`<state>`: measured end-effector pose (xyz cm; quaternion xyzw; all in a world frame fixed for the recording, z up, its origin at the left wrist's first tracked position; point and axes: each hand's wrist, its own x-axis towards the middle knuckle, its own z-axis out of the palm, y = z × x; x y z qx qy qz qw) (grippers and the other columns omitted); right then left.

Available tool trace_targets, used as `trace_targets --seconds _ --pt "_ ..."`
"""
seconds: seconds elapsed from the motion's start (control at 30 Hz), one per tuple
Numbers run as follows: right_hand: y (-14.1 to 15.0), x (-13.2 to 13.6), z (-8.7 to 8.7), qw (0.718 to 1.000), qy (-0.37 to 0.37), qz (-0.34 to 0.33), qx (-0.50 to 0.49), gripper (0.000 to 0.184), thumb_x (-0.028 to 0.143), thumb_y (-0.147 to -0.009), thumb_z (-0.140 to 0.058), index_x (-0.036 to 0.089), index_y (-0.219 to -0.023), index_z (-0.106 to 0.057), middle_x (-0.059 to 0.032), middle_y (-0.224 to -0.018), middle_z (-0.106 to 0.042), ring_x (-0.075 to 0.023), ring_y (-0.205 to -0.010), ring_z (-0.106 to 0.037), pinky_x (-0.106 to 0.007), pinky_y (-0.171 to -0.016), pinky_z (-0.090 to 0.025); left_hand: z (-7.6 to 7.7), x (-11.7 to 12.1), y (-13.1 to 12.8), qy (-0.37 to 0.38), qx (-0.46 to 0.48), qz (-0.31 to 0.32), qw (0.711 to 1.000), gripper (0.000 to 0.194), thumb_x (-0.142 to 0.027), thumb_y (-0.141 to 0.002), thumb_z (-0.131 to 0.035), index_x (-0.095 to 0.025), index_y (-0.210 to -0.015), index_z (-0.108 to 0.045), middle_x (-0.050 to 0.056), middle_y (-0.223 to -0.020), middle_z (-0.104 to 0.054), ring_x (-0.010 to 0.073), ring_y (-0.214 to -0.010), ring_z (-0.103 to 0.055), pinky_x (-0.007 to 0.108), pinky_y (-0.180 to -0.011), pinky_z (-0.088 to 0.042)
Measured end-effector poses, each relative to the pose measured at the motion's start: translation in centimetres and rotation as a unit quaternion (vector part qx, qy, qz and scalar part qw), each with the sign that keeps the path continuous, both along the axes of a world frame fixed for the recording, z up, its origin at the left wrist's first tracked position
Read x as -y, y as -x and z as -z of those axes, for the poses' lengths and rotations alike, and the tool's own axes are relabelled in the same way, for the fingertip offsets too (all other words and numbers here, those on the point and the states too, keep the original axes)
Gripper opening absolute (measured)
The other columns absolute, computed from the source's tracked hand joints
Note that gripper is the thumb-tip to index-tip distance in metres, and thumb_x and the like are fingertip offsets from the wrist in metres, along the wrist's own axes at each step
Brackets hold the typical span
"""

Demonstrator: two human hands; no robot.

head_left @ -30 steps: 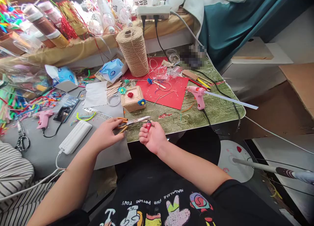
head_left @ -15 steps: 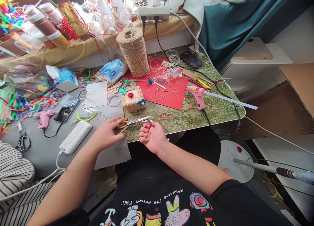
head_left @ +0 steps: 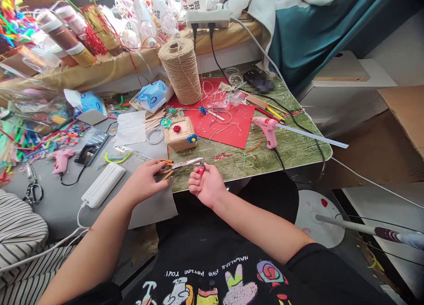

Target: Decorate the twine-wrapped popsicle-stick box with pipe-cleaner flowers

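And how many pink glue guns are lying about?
2. One glue gun is on the green tabletop, right; another is on the grey surface, left. More may be hidden.

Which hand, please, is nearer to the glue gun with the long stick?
Right: the right hand, holding a lighter, lies left of the glue gun; the left hand, on the scissors, is farther left.

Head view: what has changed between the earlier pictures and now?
Nothing visibly moved on the green table, and nothing was taken hold of or let go; only the view drifted slightly. The left hand still holds the scissors, the right hand the red lighter.
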<state>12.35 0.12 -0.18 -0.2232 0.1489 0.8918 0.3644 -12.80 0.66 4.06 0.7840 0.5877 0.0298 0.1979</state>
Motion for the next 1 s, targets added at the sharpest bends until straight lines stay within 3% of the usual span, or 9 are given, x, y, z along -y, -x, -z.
trace_targets --seconds 1.0 --pt "-0.11 0.02 -0.31 1.000 0.006 -0.003 0.012 0.030 0.038 -0.105 -0.036 0.023 -0.082 -0.046 0.0056 -0.062 -0.037 -0.0112 -0.048 -0.031 -0.019 -0.042 -0.022 -0.29 -0.19 -0.03 0.016 0.009 0.002 1.000 0.061 -0.038 -0.084 -0.063 -0.024 -0.143 -0.067 0.010 -0.128 -0.070 0.0305 -0.116 -0.067 0.042 -0.107 -0.054"
